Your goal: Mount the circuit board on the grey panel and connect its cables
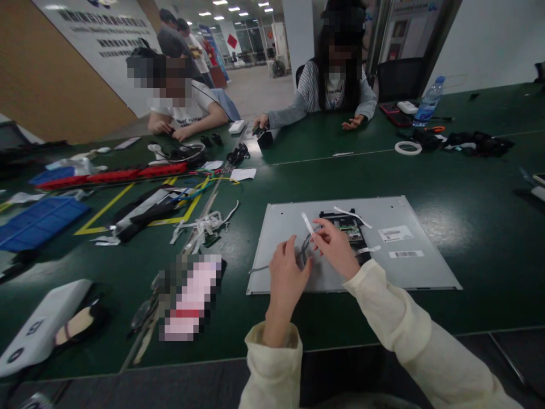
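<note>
A grey metal panel (395, 267) lies flat on the green table in front of me, with a small circuit board (348, 225) near its top middle. My left hand (287, 272) rests over the panel's lower left, fingers curled around a grey cable (305, 245). My right hand (336, 247) pinches the same cable beside the board, and a strip of white tape (307, 222) sticks up by its fingertips. More tape strips (352, 215) lie across the board. Both sleeves are cream coloured.
Two other people sit across the table, hands on small parts. Loose cables (200, 227), a red bar (114, 176), blue trays (38, 221) and yellow floor-tape lines lie at left. A tape roll (407, 147), a water bottle (429, 102) and black items sit far right.
</note>
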`<state>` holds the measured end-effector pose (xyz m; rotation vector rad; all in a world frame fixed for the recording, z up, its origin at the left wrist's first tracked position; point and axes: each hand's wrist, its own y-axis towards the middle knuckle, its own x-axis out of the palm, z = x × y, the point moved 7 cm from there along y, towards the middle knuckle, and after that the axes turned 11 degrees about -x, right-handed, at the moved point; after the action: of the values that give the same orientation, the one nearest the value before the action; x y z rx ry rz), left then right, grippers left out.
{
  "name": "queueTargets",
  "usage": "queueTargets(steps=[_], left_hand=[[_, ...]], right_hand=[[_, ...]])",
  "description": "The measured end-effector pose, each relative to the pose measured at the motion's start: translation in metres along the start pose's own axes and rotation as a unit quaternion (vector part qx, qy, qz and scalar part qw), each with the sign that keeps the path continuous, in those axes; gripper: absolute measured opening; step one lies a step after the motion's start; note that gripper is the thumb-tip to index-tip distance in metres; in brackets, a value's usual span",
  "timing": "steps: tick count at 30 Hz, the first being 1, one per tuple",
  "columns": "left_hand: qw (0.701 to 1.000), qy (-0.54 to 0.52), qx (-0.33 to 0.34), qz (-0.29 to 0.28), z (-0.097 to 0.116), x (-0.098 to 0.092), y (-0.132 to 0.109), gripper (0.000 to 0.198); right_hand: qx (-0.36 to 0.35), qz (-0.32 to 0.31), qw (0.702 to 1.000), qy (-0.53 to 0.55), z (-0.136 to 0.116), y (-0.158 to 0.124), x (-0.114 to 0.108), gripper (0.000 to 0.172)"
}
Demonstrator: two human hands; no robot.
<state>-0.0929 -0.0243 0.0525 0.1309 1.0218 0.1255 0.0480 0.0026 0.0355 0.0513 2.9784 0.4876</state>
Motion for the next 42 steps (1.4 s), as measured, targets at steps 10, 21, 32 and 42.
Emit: queueTargets(steps=[10,21,32,42], left_hand=[[1.000,-0.003,0.005,0.025,-0.011,0.003,0.004,0.035],[0.999,-0.035,0.015,0.023,-0.014,0.005,0.002,0.034],[0.998,-0.047,0.046,0.003,-0.010,0.008,0.004,0.018],[0.997,-0.060,0.053,0.016,-0.011,0.007,0.003,0.026]], right_hand=[[-0.009,-0.073,0.996,-0.046,0.000,-0.007,0.016,0.020],[0.067,-0.120,0.991,0.011,0.020,-0.016,0.034,0.022],[0.019,-0.049,0.998,0.041,0.002,-0.010,0.023,0.019],[0.099,-0.132,0.986,0.022,0.029,-0.016,0.041,0.026]])
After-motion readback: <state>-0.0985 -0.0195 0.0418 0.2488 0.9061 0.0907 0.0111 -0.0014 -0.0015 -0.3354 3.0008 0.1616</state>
